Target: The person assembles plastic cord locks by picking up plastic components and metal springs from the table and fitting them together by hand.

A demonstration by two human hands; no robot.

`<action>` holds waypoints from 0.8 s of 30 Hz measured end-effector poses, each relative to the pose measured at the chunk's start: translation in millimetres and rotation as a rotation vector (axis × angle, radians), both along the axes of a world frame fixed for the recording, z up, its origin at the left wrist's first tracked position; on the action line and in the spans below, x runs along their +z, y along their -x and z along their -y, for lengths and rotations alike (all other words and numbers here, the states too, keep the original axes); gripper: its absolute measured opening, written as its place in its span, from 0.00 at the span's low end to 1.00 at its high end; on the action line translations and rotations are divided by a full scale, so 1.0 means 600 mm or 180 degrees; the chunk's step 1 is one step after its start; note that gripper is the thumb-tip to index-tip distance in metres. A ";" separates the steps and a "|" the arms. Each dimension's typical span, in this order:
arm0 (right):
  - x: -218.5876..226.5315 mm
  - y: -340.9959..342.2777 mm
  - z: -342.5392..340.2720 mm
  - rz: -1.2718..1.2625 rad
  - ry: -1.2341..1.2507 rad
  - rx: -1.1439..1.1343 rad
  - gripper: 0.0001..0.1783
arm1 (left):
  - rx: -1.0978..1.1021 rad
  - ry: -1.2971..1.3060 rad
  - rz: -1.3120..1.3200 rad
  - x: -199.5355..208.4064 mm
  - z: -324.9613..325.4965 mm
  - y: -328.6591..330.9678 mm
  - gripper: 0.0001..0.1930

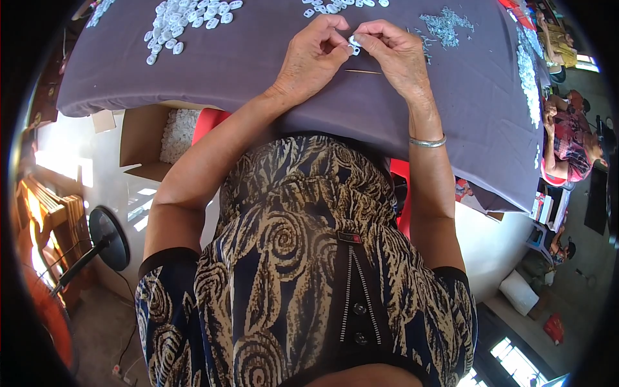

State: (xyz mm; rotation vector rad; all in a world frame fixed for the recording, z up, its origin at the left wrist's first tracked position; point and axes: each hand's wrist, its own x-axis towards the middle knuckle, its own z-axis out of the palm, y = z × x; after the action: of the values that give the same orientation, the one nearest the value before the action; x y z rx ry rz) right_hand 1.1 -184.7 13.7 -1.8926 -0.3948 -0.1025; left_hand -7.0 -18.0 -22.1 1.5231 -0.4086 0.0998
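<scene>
Above the dark grey tablecloth, both my hands meet at the table's middle. A small white plastic piece with a hole in it is pinched by my right hand, between thumb and fingers. My left hand is closed in a pinch right beside the piece; what its fingertips hold, if anything, is too small to make out. Just below the hands a thin wooden stick like a toothpick lies on the cloth. A heap of small shiny pin-like parts spreads beyond my right hand.
White oval plastic pieces are heaped at the far left, more white pieces at the far edge. Another pale heap lies along the right edge. A cardboard box of white parts stands below left, near a fan. Other people sit at right.
</scene>
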 end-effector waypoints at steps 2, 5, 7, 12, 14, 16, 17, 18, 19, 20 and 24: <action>-0.001 0.002 -0.002 0.0025 0.0067 0.0018 0.06 | 0.0024 0.0041 0.0015 0.000 0.000 0.000 0.14; -0.003 0.006 -0.007 -0.0107 0.0021 -0.0009 0.05 | 0.0023 0.0034 0.0007 0.001 -0.002 0.001 0.13; -0.010 0.004 -0.006 0.0021 -0.0138 -0.0013 0.05 | 0.0003 0.0148 -0.0113 0.001 -0.002 0.000 0.13; -0.002 0.012 -0.010 -0.0030 -0.0162 0.0052 0.06 | -0.0033 0.0391 -0.0532 0.019 -0.004 0.005 0.13; 0.004 0.018 -0.010 -0.0104 -0.0163 0.0146 0.07 | -0.0063 0.0434 -0.0626 0.021 -0.006 0.004 0.14; 0.008 0.021 -0.007 -0.0165 0.0058 0.0191 0.10 | -0.0283 0.0747 -0.0729 0.022 -0.009 0.005 0.13; 0.009 0.020 -0.005 -0.0162 0.0056 0.0186 0.10 | -0.0288 0.0745 -0.0726 0.025 -0.010 0.005 0.13; 0.008 0.019 -0.002 -0.0122 0.0079 0.0223 0.11 | -0.0397 0.0846 -0.0867 0.028 -0.011 0.005 0.12; 0.007 0.019 0.000 -0.0084 0.0102 0.0260 0.12 | -0.0507 0.0947 -0.1010 0.032 -0.013 0.005 0.12; 0.007 0.018 0.000 -0.0083 0.0102 0.0258 0.12 | -0.0509 0.0947 -0.1009 0.034 -0.014 0.005 0.12; 0.007 0.021 0.001 0.0173 0.0077 0.0271 0.13 | -0.0771 0.1057 -0.1048 0.046 -0.025 0.002 0.12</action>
State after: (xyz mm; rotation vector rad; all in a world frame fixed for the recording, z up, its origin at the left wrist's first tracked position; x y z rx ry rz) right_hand -11.7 -185.2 17.8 -1.8970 -0.5153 -0.0929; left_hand -8.0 -3.2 5.7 1.1276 -0.2918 -0.2596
